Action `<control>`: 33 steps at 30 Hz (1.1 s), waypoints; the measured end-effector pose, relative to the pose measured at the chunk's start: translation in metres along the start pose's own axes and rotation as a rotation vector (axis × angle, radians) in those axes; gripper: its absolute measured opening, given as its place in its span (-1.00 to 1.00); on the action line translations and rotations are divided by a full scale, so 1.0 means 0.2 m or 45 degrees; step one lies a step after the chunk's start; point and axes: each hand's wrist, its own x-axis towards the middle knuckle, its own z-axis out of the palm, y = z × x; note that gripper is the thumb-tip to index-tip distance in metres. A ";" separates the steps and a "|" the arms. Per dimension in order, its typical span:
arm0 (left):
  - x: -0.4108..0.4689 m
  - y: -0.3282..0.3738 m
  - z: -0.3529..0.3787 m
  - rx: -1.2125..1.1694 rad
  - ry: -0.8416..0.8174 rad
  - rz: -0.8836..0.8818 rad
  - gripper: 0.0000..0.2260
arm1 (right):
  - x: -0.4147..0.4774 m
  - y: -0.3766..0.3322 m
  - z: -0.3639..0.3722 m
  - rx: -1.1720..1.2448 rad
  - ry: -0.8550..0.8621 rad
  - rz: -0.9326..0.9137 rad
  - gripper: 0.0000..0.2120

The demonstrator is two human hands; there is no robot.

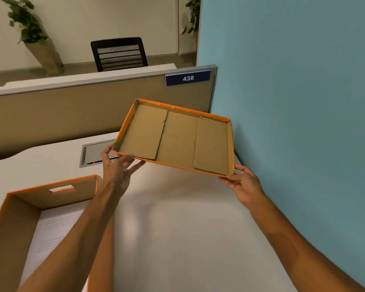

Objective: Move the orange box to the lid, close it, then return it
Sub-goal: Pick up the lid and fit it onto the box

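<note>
White desk [177, 228] beside a blue wall [293, 81]. Open orange box [15, 228] at lower left on the desk, papers [51, 232] inside. Lid [175, 138] held in the air above the desk (underside up, brown cardboard showing), tilted. Left hand [117, 165] grips its near-left corner; right hand [243, 184] pinches its near-right corner.

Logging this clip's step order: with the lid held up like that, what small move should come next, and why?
Probably turn the shallow orange cardboard lid over and carry it down-left toward the open orange cardboard box. Both hands, left hand and right hand, hold it in the air by its near corners, brown inside facing the camera, while the box stands uncovered on the white desk with paper inside.
</note>
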 end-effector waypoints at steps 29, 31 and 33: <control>-1.10 0.66 -0.48 0.096 0.159 0.260 -0.41 | -0.95 0.57 0.26 -1.861 -0.298 -2.005 -0.81; -1.13 0.75 -0.50 0.137 0.118 0.292 -0.41 | -1.00 0.60 0.32 -1.813 -0.291 -2.005 -0.81; -1.15 0.84 -0.53 0.159 0.050 0.318 -0.37 | -1.06 0.62 0.39 -1.775 -0.263 -1.968 -0.75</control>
